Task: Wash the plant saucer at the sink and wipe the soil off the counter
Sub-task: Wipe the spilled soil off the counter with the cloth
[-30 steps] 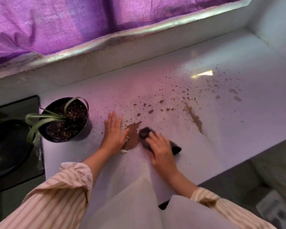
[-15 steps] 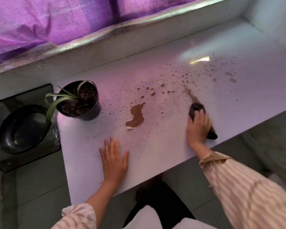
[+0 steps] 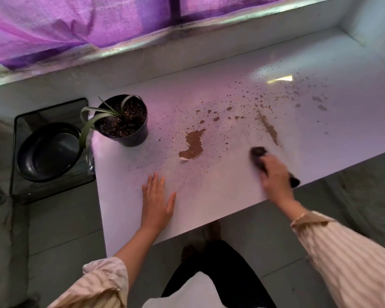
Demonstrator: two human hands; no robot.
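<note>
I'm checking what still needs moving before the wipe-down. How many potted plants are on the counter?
1. The potted plant stands at the counter's left end, beside the sink. Nothing in view seems to hide another.

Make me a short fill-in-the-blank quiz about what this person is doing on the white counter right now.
1. The right hand holds a dark ____ against the counter.
2. The left hand rests ____ on the counter.
3. The potted plant stands to the ____ of the big brown soil patch.
4. The black saucer sits in the ____.

Missing words: cloth; flat; left; sink
</note>
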